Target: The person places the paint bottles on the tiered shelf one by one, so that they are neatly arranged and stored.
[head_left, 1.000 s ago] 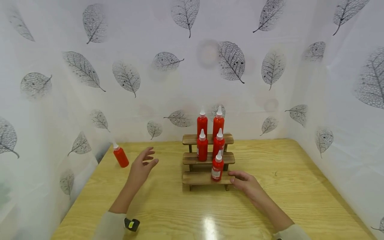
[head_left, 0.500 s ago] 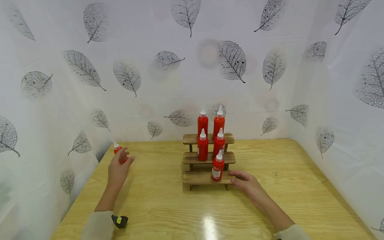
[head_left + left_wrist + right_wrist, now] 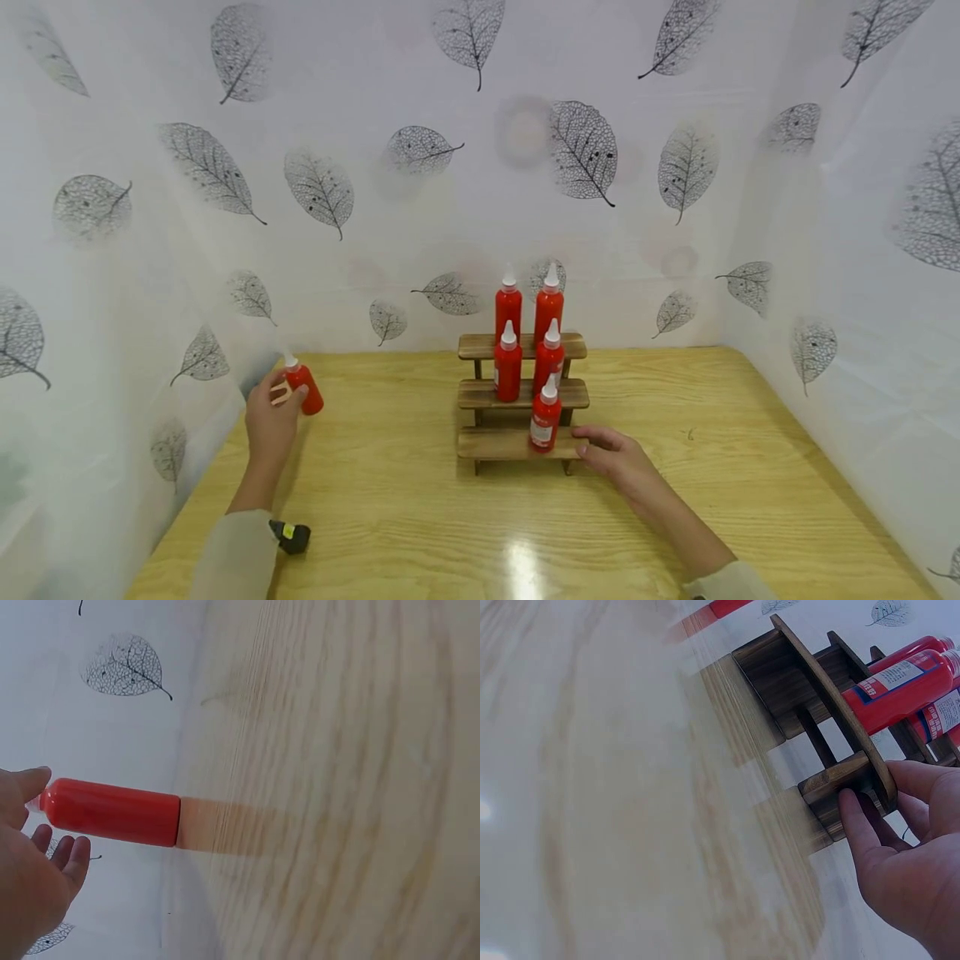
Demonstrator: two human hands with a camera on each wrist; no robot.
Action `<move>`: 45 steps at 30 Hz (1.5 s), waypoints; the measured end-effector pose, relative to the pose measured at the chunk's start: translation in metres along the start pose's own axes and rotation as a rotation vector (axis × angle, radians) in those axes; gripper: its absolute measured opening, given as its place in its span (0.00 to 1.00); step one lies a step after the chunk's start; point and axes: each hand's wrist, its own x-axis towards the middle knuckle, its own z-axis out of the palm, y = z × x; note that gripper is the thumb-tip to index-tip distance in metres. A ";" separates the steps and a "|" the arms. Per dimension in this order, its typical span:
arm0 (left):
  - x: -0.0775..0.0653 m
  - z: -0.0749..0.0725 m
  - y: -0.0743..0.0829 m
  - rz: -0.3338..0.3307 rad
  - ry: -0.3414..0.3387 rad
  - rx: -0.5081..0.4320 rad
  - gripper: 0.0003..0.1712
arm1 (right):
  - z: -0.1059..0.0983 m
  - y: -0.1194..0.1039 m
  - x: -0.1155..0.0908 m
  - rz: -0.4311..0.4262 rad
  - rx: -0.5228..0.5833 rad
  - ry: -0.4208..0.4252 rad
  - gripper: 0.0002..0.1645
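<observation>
At the table's far left stands a red squeeze bottle (image 3: 301, 379) with a white pointed cap. My left hand (image 3: 272, 417) is beside it, thumb over its near side and fingers to its left. In the left wrist view the thumb and loosely bent fingers (image 3: 73, 859) lie either side of the bottle's top, with a gap between fingers and bottle. My right hand (image 3: 618, 462) pinches the right end of the bottom step of a three-step wooden display rack (image 3: 487, 446). The right wrist view shows the thumb (image 3: 859, 829) against the step's support and the fingers over its edge.
On the rack's bottom step, toward the right, stands one red bottle (image 3: 545, 421). Two more bottles stand on the middle step and two on the top step. A leaf-print curtain (image 3: 420, 217) encloses the wooden table (image 3: 390, 500) at the back and sides.
My left hand has moved left across the table to the lone red bottle, and its fingers now lie around the bottle's left side. My right hand has stayed at the rack.
</observation>
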 end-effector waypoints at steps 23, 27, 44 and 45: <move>0.019 0.007 -0.016 -0.061 -0.008 -0.113 0.36 | 0.000 -0.002 -0.002 -0.006 -0.023 -0.014 0.29; 0.018 0.007 -0.015 -0.061 0.000 -0.122 0.37 | 0.001 -0.001 -0.001 0.002 -0.011 0.001 0.28; -0.004 0.012 0.015 -0.004 -0.002 -0.128 0.34 | 0.001 -0.001 -0.001 0.004 0.006 -0.001 0.28; -0.006 0.013 0.018 0.005 -0.006 -0.132 0.34 | 0.001 -0.001 -0.001 0.002 -0.001 -0.004 0.28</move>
